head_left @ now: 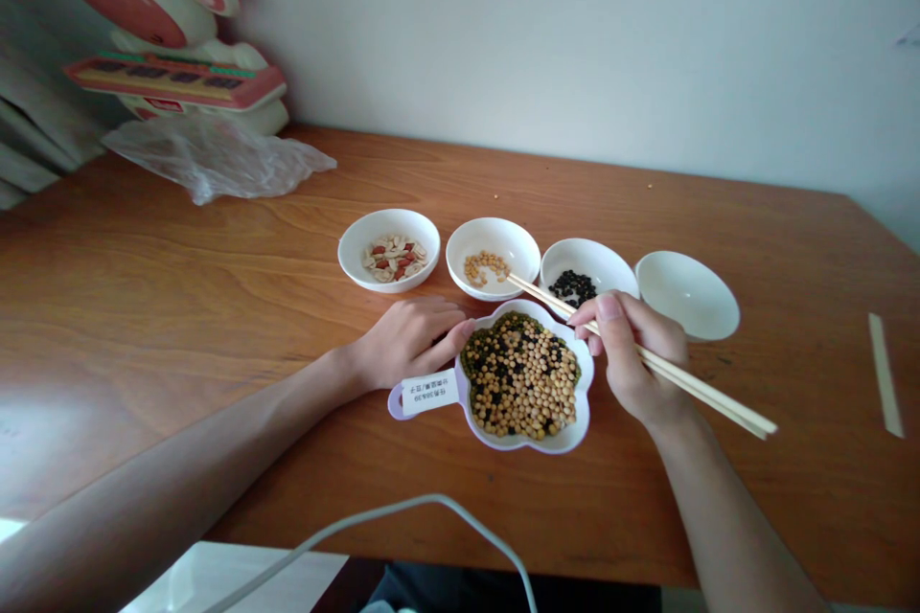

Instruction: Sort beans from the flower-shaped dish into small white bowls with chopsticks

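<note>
Chopsticks [697, 387] are gripped in my right hand [639, 350], their tips over the right inside of a white bowl of yellow soybeans [486, 268]. No bean shows clearly between the tips. Below lies a lilac-rimmed, flower-shaped bowl [586, 407] with a labelled handle [431, 391], full of mixed yellow, black and small green beans. My left hand [409, 340] rests beside it, fingers stretched out over the table and thumb against its rim. Just beyond my right hand stands a white bowl [600, 259] of black beans [573, 287], partly covered by that hand.
Left of the soybean bowl, a white bowl [351, 254] holds peanut pieces. An empty white bowl [690, 297] ends the row. A paper strip [885, 374] lies at right. A plastic bag [222, 163] and rabbit-shaped toy keyboard [179, 81] stand back left. A cable [402, 506] crosses in front.
</note>
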Demonstrator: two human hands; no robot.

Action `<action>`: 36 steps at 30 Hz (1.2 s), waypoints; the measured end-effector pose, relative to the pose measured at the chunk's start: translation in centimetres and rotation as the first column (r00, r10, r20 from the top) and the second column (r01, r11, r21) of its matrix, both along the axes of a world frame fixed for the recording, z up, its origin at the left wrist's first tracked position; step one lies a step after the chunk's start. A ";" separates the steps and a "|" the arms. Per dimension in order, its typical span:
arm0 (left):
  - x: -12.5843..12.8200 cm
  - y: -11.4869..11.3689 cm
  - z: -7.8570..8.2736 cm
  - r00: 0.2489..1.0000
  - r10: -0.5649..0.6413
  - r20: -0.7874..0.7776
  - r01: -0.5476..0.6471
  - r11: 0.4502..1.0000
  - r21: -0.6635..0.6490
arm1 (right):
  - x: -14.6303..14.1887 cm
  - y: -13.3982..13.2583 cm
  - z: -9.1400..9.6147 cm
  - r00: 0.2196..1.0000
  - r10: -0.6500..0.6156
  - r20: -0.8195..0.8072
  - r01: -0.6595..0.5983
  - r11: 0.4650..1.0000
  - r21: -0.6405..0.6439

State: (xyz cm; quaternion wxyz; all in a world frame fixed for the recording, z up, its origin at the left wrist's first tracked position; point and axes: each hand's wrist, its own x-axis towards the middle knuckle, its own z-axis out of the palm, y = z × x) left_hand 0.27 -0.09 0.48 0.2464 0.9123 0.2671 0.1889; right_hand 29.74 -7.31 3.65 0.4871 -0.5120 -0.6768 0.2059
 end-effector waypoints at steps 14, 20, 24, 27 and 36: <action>0.0 0.1 -0.1 1.000 0.002 -0.008 -0.002 1.000 -0.013 | -0.4 0.1 0.6 0.993 -0.026 0.111 0.021 0.999 0.045; 0.0 0.0 0.0 1.000 0.003 -0.010 -0.003 1.000 -0.019 | -0.5 0.3 0.7 0.991 -0.024 0.128 0.016 0.998 0.063; 0.0 0.0 0.0 1.000 0.004 -0.013 -0.004 1.000 -0.023 | -0.6 0.3 0.7 0.987 -0.030 0.156 0.021 0.998 0.056; -0.1 0.0 0.0 1.000 0.006 -0.013 -0.006 1.000 -0.024 | -0.6 0.2 0.7 0.985 -0.031 0.169 0.022 0.998 0.050; 0.0 0.0 0.2 1.000 0.009 -0.011 -0.009 1.000 -0.023 | -0.4 0.0 0.0 0.965 -0.035 0.262 0.003 0.993 0.120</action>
